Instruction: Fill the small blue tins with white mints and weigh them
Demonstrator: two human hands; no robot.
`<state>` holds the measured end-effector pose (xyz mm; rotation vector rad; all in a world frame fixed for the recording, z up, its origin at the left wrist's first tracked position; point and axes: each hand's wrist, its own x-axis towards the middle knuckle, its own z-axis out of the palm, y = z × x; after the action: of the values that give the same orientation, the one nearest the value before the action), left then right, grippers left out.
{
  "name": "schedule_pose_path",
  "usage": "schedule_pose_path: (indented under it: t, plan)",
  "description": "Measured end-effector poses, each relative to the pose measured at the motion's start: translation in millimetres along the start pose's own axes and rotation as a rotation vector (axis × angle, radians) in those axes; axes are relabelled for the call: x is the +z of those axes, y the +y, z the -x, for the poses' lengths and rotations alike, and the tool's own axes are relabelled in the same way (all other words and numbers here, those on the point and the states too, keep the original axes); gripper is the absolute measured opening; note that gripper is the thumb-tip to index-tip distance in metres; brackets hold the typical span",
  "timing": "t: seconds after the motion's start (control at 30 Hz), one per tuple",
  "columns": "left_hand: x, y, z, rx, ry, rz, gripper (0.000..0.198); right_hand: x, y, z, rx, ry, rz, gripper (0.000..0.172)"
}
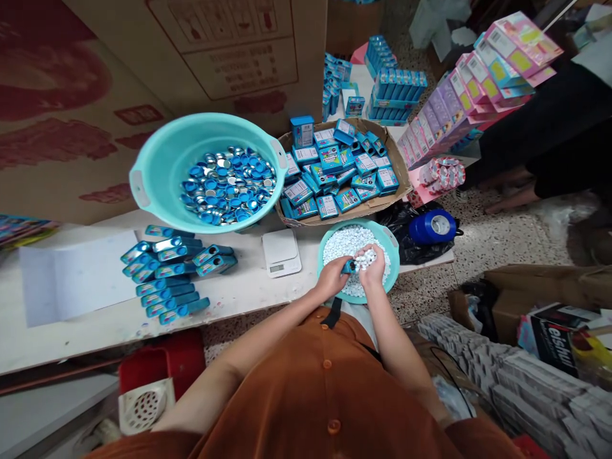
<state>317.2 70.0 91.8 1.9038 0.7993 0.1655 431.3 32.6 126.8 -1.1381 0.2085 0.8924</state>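
Note:
A turquoise basin full of small white candies sits at the front edge of the table. Over it, my left hand grips a small blue tin whose dark opening faces my other hand. My right hand is cupped around a heap of the white candies, close beside the tin's opening. To the left of the basin lies a white digital scale; its reading is too small to make out. Further left, several blue tins lie on their sides in a group.
A larger turquoise basin holds blue and silver lids. Behind the candies, a cardboard tray is heaped with blue tins. A blue tape roll rests on black plastic at right. Stacked pink boxes stand beyond, near another person's legs.

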Motion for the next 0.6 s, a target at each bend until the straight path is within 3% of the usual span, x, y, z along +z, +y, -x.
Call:
schedule_pose_path:
  t: [0.23,0.6]
  plan:
    - [-4.3,3,-4,-0.02,0.009,-0.002,0.055,9,2,-2,0.019,0.047,0.064,0.014]
    - [-3.1,2,-11,-0.045,0.004,0.015,0.051,8,6,-5,-0.163,0.033,0.168,0.02]
